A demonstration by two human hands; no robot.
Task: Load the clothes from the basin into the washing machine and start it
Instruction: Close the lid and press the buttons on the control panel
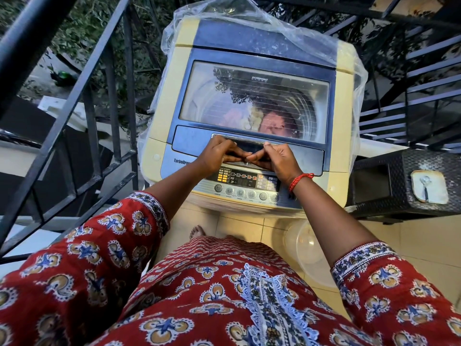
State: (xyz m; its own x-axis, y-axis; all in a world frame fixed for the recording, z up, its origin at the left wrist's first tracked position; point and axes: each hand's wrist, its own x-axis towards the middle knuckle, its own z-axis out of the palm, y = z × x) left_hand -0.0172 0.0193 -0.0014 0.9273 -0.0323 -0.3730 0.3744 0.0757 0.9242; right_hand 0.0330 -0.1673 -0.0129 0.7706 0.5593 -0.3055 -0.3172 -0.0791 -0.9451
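Observation:
A cream and blue top-loading washing machine (164, 78) stands in front of me with its glass lid (254, 96) down. Pinkish clothes (272, 122) show through the glass inside the drum. My left hand (219, 153) and my right hand (274, 158) both rest on the lid's front handle bar (250, 146), fingers curled over its edge and fingertips meeting in the middle. The control panel (247, 181), with lit orange indicators and a row of round buttons, lies just under my wrists. A pale plastic basin (306, 248) sits on the floor to the lower right of the machine.
A clear plastic cover (224, 13) is pushed back over the machine's rear. Black metal railings (104, 101) run along the left, and a spiral stair (411, 83) rises at the right. A dark wicker stool (389, 186) bearing a small dish with a spoon (427, 186) stands at the machine's right.

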